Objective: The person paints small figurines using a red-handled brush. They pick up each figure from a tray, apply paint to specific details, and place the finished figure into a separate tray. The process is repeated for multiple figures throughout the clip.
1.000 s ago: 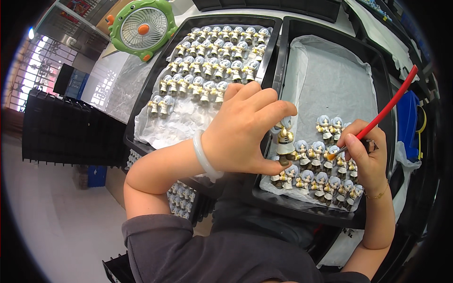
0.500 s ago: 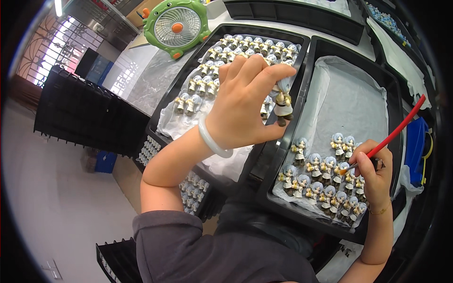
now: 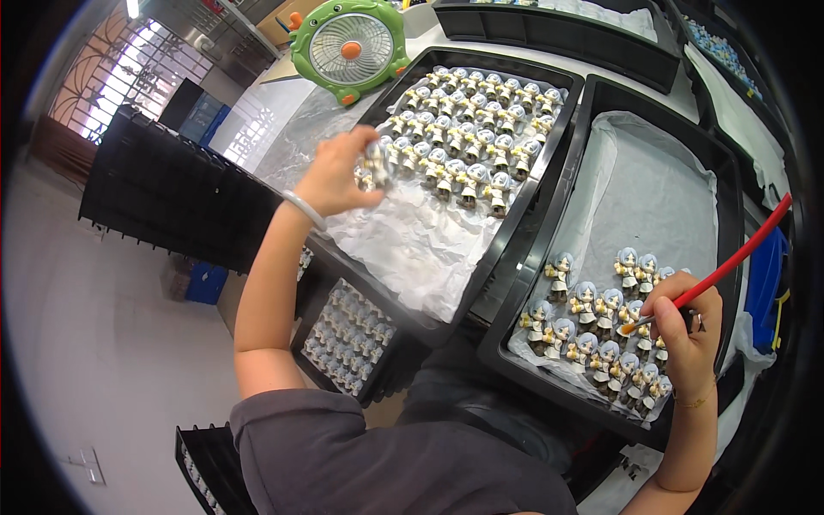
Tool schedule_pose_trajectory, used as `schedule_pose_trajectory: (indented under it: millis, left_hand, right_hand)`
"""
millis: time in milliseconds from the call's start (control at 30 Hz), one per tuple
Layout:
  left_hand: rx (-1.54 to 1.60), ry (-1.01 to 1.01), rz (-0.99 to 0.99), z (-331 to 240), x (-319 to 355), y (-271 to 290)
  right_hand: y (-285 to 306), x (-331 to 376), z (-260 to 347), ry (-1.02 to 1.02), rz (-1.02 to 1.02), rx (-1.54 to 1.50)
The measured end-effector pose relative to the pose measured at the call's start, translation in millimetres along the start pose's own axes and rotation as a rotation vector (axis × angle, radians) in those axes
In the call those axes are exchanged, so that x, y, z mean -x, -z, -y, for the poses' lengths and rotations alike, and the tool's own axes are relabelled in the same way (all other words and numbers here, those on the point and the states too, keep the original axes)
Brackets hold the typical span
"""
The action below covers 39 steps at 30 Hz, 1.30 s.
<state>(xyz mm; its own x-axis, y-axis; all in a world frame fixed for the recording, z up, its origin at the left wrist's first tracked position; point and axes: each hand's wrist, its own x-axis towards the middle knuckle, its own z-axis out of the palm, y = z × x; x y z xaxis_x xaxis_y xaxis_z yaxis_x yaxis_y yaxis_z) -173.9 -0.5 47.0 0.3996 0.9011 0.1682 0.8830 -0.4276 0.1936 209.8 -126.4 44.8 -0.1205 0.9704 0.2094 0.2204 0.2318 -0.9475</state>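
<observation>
My left hand [image 3: 339, 176] is over the left edge of the left black tray [image 3: 493, 283], fingers and thumb curved around a small figurine [image 3: 376, 163]. Motion blurs that figurine, which has pale blue hair and a white-and-gold outfit. Rows of matching figurines [image 3: 468, 184] stand on crumpled white paper [image 3: 403, 257] in this tray. In my right hand [image 3: 687, 322] is a paintbrush [image 3: 730, 253] with a long red handle. Its orange-brown tip is close to the figurines [image 3: 605, 360] grouped at the near end of the right black tray [image 3: 730, 197], also lined with paper.
A green frog-shaped fan [image 3: 350, 51] stands beyond the left tray. Below it, a lower tray [image 3: 348, 339] holds more figurines. Stacked black trays [image 3: 154, 189] are at the left, a long black bin [image 3: 558, 39] at the back, and a blue object [image 3: 762, 292] at the right.
My left hand has swung left with the figurine, from between the trays to the left tray's far-left side. The view has shifted slightly. My right hand keeps the brush in nearly the same place.
</observation>
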Motion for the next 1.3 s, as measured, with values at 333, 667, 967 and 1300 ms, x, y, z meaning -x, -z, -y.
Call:
schedule_pose_trajectory:
  millis: [333,667,967,1300]
  left_hand:
    - [-0.169,-0.107,0.203,38.0,6.8,-41.5]
    - [-0.275,-0.038,0.248,34.1,11.4,-49.4]
    - [0.112,-0.458,-0.148,-55.3,-29.4,-42.9]
    - [0.346,-0.377,-0.269,-57.1,-61.1,-95.1]
  right_hand:
    - [2.6,-2.6,-10.0,-0.038,0.017,0.067]
    - [5.7,-10.9,-25.1,-0.034,-0.039,0.012]
    - [22.9,-23.4,-47.1,0.000,-0.162,0.084]
    - [23.9,-24.0,-46.7,-0.022,-0.193,0.070]
